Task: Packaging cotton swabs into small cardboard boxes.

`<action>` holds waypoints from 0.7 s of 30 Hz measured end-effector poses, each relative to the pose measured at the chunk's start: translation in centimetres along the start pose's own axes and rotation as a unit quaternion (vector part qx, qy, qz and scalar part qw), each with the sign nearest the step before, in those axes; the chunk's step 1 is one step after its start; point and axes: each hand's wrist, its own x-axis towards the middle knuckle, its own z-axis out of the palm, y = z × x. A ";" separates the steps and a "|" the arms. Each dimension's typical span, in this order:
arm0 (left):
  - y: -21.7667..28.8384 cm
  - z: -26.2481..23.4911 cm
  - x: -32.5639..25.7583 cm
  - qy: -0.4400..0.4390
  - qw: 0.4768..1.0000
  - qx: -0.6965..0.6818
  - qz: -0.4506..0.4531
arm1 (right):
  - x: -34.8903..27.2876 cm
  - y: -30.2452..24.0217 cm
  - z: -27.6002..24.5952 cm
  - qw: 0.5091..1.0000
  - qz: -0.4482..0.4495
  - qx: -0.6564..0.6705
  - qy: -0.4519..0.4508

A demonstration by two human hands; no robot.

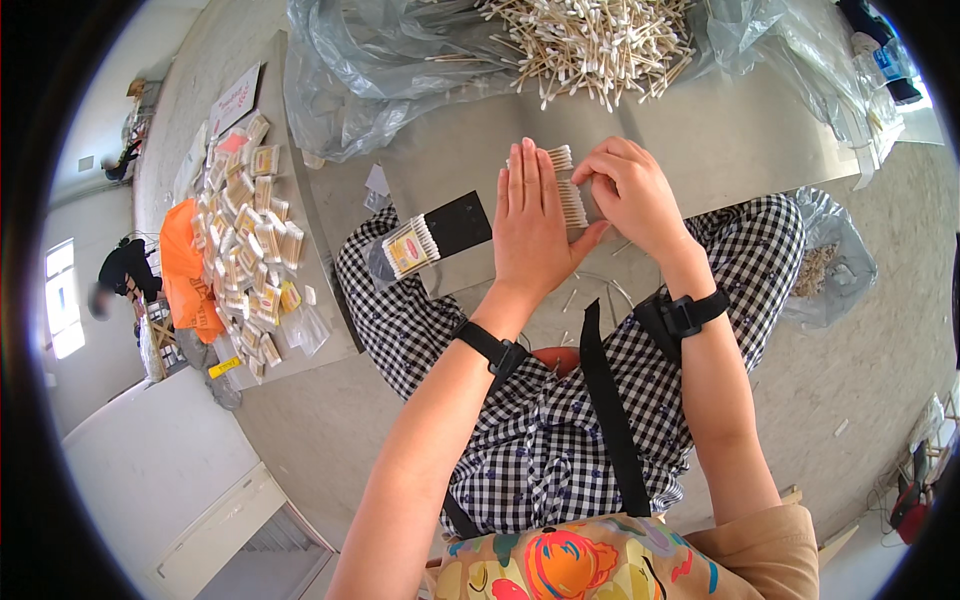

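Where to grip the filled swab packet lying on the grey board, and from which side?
Take the swab packet across its two long sides, from above. It lies flat on the grey board, left of the left hand, its cotton tips fanning out at one end, so avoid that end.

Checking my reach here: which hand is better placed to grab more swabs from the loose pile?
Right hand, probably: it sits nearer the loose heap of wooden cotton swabs, while the flat left hand steadies the aligned swab bundle.

A swab bundle lies between both hands, the loose swab pile behind, filled packets left.
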 end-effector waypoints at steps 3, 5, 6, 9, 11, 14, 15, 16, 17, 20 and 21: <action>0.1 -0.3 0.1 -0.015 1.000 -0.010 0.000 | 0.5 -0.6 1.0 0.998 -0.003 0.003 0.061; 0.2 -0.4 0.1 -0.015 1.000 -0.019 -0.005 | 1.1 -0.8 1.3 0.992 -0.057 -0.076 0.085; 0.3 -0.5 0.1 -0.017 0.999 -0.028 -0.009 | 1.2 -0.7 1.5 0.992 -0.058 -0.077 0.085; 0.4 -0.9 0.0 0.000 0.996 -0.089 -0.013 | 1.8 0.2 1.4 0.980 -0.055 -0.115 0.155; -0.8 -0.7 -0.6 0.047 0.984 -0.169 -0.024 | 1.4 0.4 0.8 0.970 -0.004 -0.162 0.182; -1.4 -1.2 -1.5 0.128 0.916 -0.371 -0.089 | 0.9 -0.2 0.9 0.972 -0.007 -0.128 0.197; -1.6 -1.5 -1.8 0.158 0.849 -0.484 -0.143 | 0.9 -0.6 1.3 0.980 -0.008 -0.108 0.168; -1.8 -2.4 -2.0 0.164 0.847 -0.484 -0.145 | 1.3 -1.5 2.0 0.980 -0.014 -0.108 0.165; -1.8 -3.3 -1.9 0.180 0.828 -0.496 -0.188 | 1.6 -2.3 2.8 0.980 -0.031 -0.114 0.162; -2.2 -5.6 -2.0 0.210 0.775 -0.540 -0.251 | 1.8 -3.2 4.8 0.986 -0.027 -0.123 0.113; -2.4 -6.0 -2.1 0.218 0.746 -0.568 -0.270 | 1.7 -2.7 5.6 0.978 -0.038 -0.183 0.089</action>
